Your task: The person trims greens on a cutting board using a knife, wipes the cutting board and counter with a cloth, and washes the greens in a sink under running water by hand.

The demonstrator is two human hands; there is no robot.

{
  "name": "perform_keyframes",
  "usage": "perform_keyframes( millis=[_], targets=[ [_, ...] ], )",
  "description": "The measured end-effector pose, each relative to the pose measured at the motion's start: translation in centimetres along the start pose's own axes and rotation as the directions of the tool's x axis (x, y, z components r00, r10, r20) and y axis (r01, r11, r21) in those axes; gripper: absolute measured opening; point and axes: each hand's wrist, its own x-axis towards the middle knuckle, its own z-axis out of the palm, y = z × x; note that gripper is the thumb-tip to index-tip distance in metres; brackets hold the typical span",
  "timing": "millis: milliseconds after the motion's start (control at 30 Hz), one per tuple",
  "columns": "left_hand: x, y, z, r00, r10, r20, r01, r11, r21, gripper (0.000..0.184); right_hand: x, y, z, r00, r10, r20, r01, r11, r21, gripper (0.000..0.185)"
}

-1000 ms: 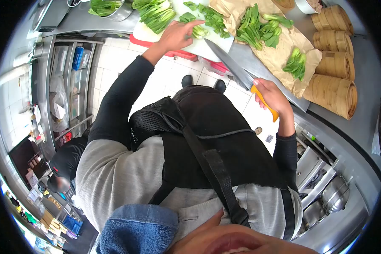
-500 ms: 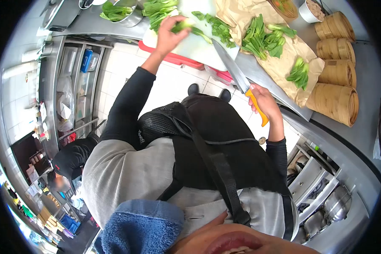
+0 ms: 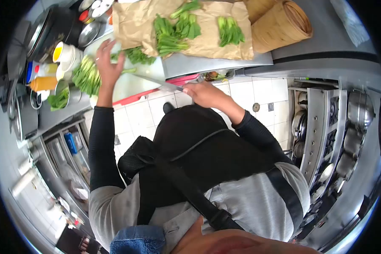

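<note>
My right hand [image 3: 206, 95] grips a kitchen knife [image 3: 154, 81], its blade pointing left over the white cutting board [image 3: 133, 86]. Near the knife tip lies a small green stalk [image 3: 129, 70]. My left hand [image 3: 109, 65] is over the board with fingers and thumb apart, and I see nothing held in it. Just left of it is a pile of bok choy [image 3: 86, 76]. Loose green leaves [image 3: 139, 56] lie along the board's far side. Beyond, brown paper [image 3: 129, 27] carries a bunch of bok choy [image 3: 169, 36] and a separate bok choy [image 3: 230, 31].
A metal pot [image 3: 75, 95] with greens stands at the counter's left, near an orange-brown squeeze bottle [image 3: 42, 84] and white tubs [image 3: 65, 55]. Bamboo steamers [image 3: 281, 27] stand at the right of the paper. A red edge [image 3: 135, 97] shows under the board.
The view has swung, so the counter sits differently. My left hand has let go of the pale green piece it held and its fingers have spread. The knife remains in my right hand.
</note>
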Motion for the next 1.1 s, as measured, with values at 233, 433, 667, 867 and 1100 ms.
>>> perform_keyframes(
  millis=[233, 433, 667, 867, 1100],
  targets=[
    [8.8, 7.9, 19.4, 0.840, -0.050, 0.541, 0.358, 0.800, -0.482, 0.026, -2.4, 2.8, -0.4, 0.998, 0.041, -0.037, -0.036, 0.991, 0.132, 0.033],
    [12.1, 13.9, 36.2, 0.746, -0.149, 0.649, 0.327, 0.931, -0.161, 0.033, -3.6, 3.7, -1.6, 0.999, 0.039, -0.023, -0.036, 0.991, 0.132, 0.030],
    [15.7, 16.3, 32.8, 0.451, -0.224, 0.864, 0.808, 0.514, -0.288, 0.039, -3.6, 5.6, -2.2, 0.999, -0.016, -0.032, 0.021, 0.987, 0.162, 0.031],
    [18.2, 11.8, 23.0, 0.552, -0.185, 0.813, 0.804, 0.374, -0.461, 0.053, -1.8, 5.1, -3.0, 0.996, -0.088, -0.015, 0.089, 0.992, 0.091, 0.033],
    [6.6, 5.4, 3.9, 0.500, -0.520, 0.692, 0.834, 0.075, -0.546, 0.044, -0.5, 5.3, -2.8, 0.991, -0.080, 0.103, 0.044, 0.949, 0.313, 0.038]
  ],
)
